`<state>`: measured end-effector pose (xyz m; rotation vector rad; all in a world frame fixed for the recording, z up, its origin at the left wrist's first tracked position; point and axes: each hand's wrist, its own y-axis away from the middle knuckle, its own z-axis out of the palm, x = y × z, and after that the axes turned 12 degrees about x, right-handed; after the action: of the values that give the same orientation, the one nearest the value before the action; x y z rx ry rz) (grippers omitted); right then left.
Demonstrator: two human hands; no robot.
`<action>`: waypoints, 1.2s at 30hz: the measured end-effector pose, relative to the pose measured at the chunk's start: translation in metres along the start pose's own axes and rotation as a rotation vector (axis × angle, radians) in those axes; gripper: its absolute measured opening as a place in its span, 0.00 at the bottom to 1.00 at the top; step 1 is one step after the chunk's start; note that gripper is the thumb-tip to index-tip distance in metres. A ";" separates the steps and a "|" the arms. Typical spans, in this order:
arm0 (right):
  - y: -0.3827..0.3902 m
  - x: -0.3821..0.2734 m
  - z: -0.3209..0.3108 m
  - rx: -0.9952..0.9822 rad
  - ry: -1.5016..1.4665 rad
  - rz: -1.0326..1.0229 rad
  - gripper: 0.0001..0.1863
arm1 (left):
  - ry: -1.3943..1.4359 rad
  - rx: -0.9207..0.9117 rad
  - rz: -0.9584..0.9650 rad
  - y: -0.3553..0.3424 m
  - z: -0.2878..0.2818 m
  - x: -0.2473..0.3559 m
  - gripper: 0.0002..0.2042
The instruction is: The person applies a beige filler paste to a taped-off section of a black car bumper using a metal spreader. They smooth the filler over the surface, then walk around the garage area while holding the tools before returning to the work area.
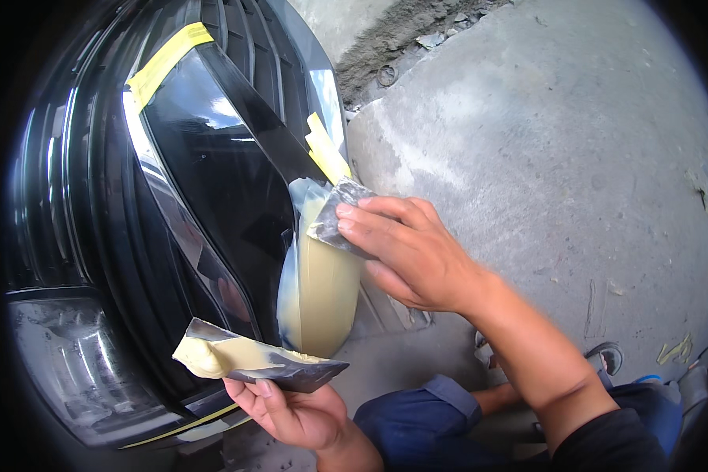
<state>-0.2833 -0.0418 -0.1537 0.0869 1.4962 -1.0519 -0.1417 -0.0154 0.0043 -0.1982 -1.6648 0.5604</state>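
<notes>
My right hand (417, 248) grips a grey, smeared putty spreader (340, 211), its edge against the upper part of a cream-yellow putty patch (322, 291). The patch covers a curved edge of a black car bumper (212, 173), with bluish-white sanded areas along its left side. Lower down, my left hand (291, 409) holds a dark flat putty board (311, 371) from below, fingers and thumb at its underside and near edge. A thick lump of cream putty (203, 358) sits at the board's left end, with a thinner smear running along it.
Yellow masking tape (169, 63) crosses the bumper's top corner, and another piece (326, 149) sticks out above the patch. Black slats (63, 173) and a glossy dark panel (79, 362) lie to the left. Grey concrete floor (543, 157) spreads rightward, with rubble (433, 39) along a broken edge.
</notes>
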 end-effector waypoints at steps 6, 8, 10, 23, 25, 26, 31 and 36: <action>0.049 -0.005 0.014 -0.028 0.073 0.091 0.30 | -0.021 0.002 -0.010 0.001 -0.003 -0.001 0.25; 0.059 -0.009 0.015 -0.048 0.088 0.123 0.31 | -0.029 0.012 -0.002 0.003 -0.002 -0.001 0.25; 0.071 -0.019 0.007 -0.114 0.037 0.207 0.32 | -0.028 -0.001 -0.017 0.004 0.001 0.000 0.25; 0.050 -0.016 -0.034 -0.074 -0.275 0.251 0.31 | 0.046 -0.101 -0.128 0.015 0.021 0.004 0.25; 0.040 -0.006 -0.027 0.047 -0.152 0.204 0.31 | 0.048 -0.100 -0.109 0.016 0.017 0.002 0.25; 0.030 -0.001 -0.021 0.077 -0.120 0.171 0.31 | 0.036 -0.092 -0.102 0.016 0.013 0.001 0.25; -0.008 0.017 -0.005 0.109 -0.099 0.028 0.29 | 0.030 -0.067 -0.091 0.016 0.007 -0.002 0.26; -0.005 0.024 -0.001 0.070 -0.116 0.025 0.29 | 0.047 -0.134 -0.095 0.014 -0.004 -0.006 0.23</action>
<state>-0.2931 -0.0561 -0.1704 0.0919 1.3505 -1.0717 -0.1396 -0.0047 -0.0068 -0.2268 -1.6575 0.3706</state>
